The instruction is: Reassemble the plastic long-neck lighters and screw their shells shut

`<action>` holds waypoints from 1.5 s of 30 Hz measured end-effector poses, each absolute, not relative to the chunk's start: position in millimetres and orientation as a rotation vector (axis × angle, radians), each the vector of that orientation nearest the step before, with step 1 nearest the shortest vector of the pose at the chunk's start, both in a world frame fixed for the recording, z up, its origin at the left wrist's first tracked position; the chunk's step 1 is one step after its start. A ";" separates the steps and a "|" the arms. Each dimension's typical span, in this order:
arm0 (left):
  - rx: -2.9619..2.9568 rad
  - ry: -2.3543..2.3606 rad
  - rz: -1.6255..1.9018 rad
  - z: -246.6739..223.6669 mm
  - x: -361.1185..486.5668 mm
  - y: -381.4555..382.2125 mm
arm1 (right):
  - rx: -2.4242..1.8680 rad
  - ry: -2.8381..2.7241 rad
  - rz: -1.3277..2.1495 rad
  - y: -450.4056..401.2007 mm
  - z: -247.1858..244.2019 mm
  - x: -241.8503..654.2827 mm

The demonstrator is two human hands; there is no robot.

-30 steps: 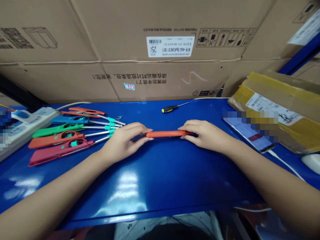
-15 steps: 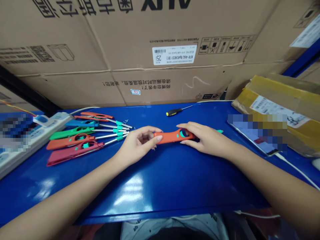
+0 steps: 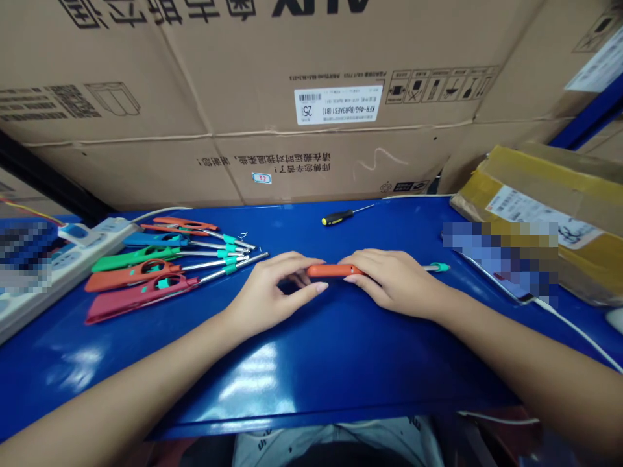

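Running from left hand [image 3: 265, 292] through right hand [image 3: 396, 285]: orange lighter [image 3: 331, 270].

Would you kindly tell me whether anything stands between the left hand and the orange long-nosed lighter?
Nothing visible does: the left hand is right at the handle end of the orange long-nosed lighter, which the right hand holds. The screwdriver lies beyond them, and the other lighters lie to the left.
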State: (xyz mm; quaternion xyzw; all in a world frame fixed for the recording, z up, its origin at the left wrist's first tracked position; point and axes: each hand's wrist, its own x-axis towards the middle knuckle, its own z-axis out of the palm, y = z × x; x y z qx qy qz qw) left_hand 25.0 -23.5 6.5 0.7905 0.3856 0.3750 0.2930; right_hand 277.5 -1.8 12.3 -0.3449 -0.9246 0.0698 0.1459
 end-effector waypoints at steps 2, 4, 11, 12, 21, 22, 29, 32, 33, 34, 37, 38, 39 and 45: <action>2.237 1.020 0.967 7.2 24.2 -24.1 | -1.022 -2.676 0.213 -2.9 12.2 277.8; 2.305 1.004 0.917 8.8 23.8 -25.2 | -1.027 -2.700 0.210 -3.6 12.4 277.7; 1.997 1.103 0.727 12.4 25.3 -26.2 | -0.998 -2.672 0.308 -3.4 17.4 277.0; 1.831 1.114 0.679 12.1 25.7 -25.4 | -1.000 -2.664 0.314 -3.5 17.3 276.7; 1.152 1.003 0.626 11.1 28.6 -20.8 | -1.049 -2.603 0.350 -2.8 10.0 273.2; 1.190 1.013 0.626 10.8 29.9 -21.9 | -1.053 -2.600 0.355 -3.0 10.5 272.9; 1.779 1.061 0.577 14.2 34.3 -33.9 | -0.958 -2.637 0.415 -6.3 11.8 271.4; 1.899 1.076 0.547 17.4 31.2 -35.2 | -0.925 -2.601 0.420 -6.2 8.4 270.8; 1.893 1.086 0.534 17.6 30.4 -34.6 | -0.922 -2.582 0.429 -6.0 7.5 270.5; 1.869 1.096 0.521 17.2 30.0 -33.7 | -0.922 -2.566 0.443 -5.6 6.9 270.2; 1.837 1.129 0.510 13.7 30.5 -28.7 | -0.917 -2.586 0.448 -4.3 6.4 269.5; 1.870 1.146 0.518 12.7 30.1 -26.2 | -0.915 -2.615 0.428 -3.8 6.3 269.3; 1.931 1.167 0.536 12.4 28.6 -23.0 | -0.918 -2.642 0.401 -3.2 6.1 269.1; 2.492 1.497 0.769 33.7 -26.6 11.4 | -1.027 -2.629 0.290 2.5 1.1 268.9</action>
